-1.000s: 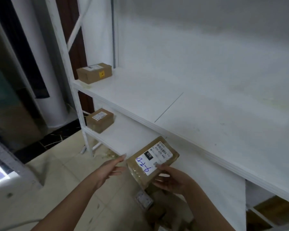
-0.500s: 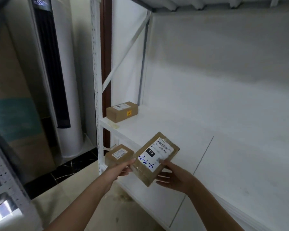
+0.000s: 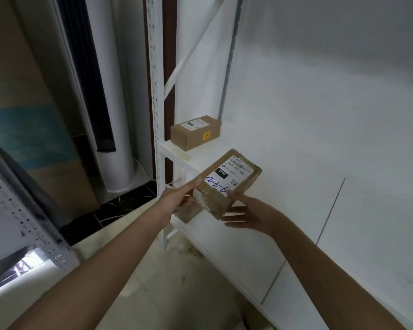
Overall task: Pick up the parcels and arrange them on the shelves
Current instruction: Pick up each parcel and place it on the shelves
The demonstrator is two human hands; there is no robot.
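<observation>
Flat brown parcel (image 3: pixel 227 181), white label with blue handwriting uppermost.
- Grip: left hand (image 3: pixel 177 198) pinches the near-left edge, thumb on top. Right hand (image 3: pixel 248 213) pinches the near corner, thumb on the label, fingers beneath.
- Position: held tilted above the front of the white shelf (image 3: pixel 284 177).
- Also present: small cardboard box (image 3: pixel 196 132) in the shelf's far-left corner.

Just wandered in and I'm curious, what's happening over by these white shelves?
A person is holding a flat brown parcel in both hands in front of a white shelf unit. The left hand grips its left edge and the right hand pinches its near corner. It is not yet set down. One small cardboard box sits on the shelf's left end.
</observation>
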